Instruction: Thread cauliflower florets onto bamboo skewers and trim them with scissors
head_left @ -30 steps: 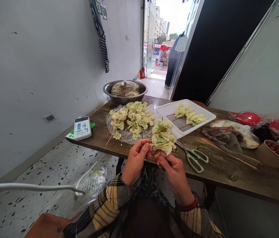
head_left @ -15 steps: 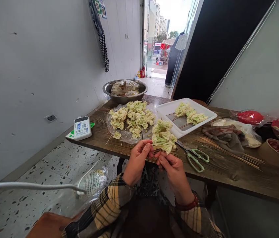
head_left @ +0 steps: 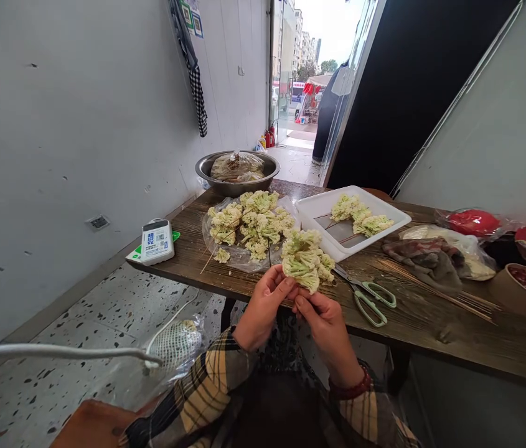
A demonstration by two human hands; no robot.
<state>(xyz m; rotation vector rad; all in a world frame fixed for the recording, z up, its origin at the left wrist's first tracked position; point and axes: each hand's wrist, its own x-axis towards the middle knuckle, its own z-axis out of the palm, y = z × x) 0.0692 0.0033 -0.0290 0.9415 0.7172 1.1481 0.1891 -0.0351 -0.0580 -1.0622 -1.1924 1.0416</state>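
Note:
Just over the table's front edge, a cauliflower skewer (head_left: 307, 258) stands nearly upright between my two hands. My left hand (head_left: 265, 308) is closed, its thumb and fingertips pressing the lower left side of the florets. Right below them, my right hand (head_left: 328, 323) pinches at the skewer's base; the stick itself is mostly covered by fingers. Beyond my left hand lies a pile of cauliflower florets (head_left: 263, 218) on a plastic bag, with some sticks among them. Finished-looking cauliflower skewers (head_left: 360, 218) lie in a white tray (head_left: 381, 239) to the right.
Green-handled scissors (head_left: 372, 303) lie right of my hands, near bamboo sticks (head_left: 459, 295) and a grey cloth (head_left: 431, 264). A paper bowl (head_left: 524, 289) is at the far right. Behind the pile sits a metal basin (head_left: 239, 186); a white device (head_left: 157, 241) rests at the left corner.
The cauliflower skewer has tilted slightly left. My left fingers have come up against its lower florets, closer to my right hand. The view has shifted a little.

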